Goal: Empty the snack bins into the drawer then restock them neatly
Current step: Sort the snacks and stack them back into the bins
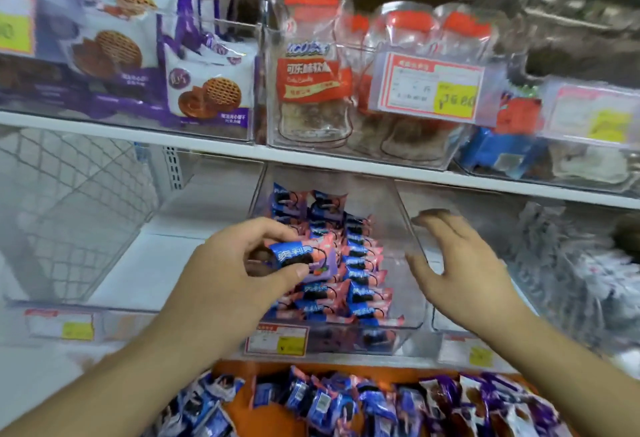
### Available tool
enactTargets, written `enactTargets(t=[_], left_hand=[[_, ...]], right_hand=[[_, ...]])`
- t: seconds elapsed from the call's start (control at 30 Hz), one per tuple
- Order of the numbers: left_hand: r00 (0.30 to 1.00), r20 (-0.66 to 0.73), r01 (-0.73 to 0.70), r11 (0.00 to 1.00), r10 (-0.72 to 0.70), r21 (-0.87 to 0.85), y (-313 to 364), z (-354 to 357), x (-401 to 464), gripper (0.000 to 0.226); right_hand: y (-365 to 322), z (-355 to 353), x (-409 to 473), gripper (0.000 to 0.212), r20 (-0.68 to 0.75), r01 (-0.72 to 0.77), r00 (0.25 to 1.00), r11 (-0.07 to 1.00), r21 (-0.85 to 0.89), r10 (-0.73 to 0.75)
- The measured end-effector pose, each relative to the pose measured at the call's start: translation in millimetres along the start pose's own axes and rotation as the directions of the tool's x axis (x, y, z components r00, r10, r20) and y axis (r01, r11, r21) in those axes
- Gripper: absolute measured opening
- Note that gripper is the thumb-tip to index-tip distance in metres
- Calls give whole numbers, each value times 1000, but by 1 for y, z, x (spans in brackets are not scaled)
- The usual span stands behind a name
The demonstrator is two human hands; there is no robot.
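A clear plastic snack bin (408, 229) stands on the lower shelf, holding neat rows of blue and pink cookie packets (360, 274). My left hand (239, 263) pinches one blue and pink packet (298, 256) over the bin's left side. My right hand (460, 263) is spread with straight fingers at the bin's right wall; it is blurred. Below the shelf, an orange drawer (273, 416) holds several loose blue and purple packets (346, 398).
An empty clear bin (69, 222) stands left of the cookie bin, and a bin of silvery packets (581, 263) stands to its right. The upper shelf (207, 144) carries bins of purple biscuit packs (207, 87), cola candy jars (311, 76) and price tags (429, 87).
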State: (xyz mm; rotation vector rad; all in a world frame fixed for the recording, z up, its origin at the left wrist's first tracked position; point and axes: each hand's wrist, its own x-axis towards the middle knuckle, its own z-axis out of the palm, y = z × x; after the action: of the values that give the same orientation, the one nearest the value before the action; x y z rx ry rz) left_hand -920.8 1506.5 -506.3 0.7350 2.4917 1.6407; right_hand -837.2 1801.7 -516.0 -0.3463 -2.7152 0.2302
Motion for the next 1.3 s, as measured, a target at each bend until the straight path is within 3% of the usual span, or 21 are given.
enactTargets(t=[0.13,0.27,0.47,0.63,0.87,1.17,1.3], left_hand=[[999,33,-6,996,3,94,-1,44,43,20],[998,4,-67,970,68,233,-15,94,112,21],[987,-3,-143,885,161,443,-47,144,200,38],[961,-4,-232,811,277,537,-54,164,213,33],[972,-9,-173,747,233,642,-50,170,203,38],[983,35,-171,837,179,520,-37,142,185,57],[971,98,-236,919,216,316,-10,123,121,38]], right_hand=[[27,9,-22,63,107,-31,994,962,270,2],[38,19,-25,68,132,-29,991,925,378,-23],[42,26,-27,64,86,-16,996,927,374,-17],[41,23,-28,65,120,-49,993,923,381,3],[40,25,-30,63,110,-54,994,918,393,11],[43,29,-27,64,89,-28,996,913,407,-9],[42,20,-31,68,126,-19,991,910,414,-37]])
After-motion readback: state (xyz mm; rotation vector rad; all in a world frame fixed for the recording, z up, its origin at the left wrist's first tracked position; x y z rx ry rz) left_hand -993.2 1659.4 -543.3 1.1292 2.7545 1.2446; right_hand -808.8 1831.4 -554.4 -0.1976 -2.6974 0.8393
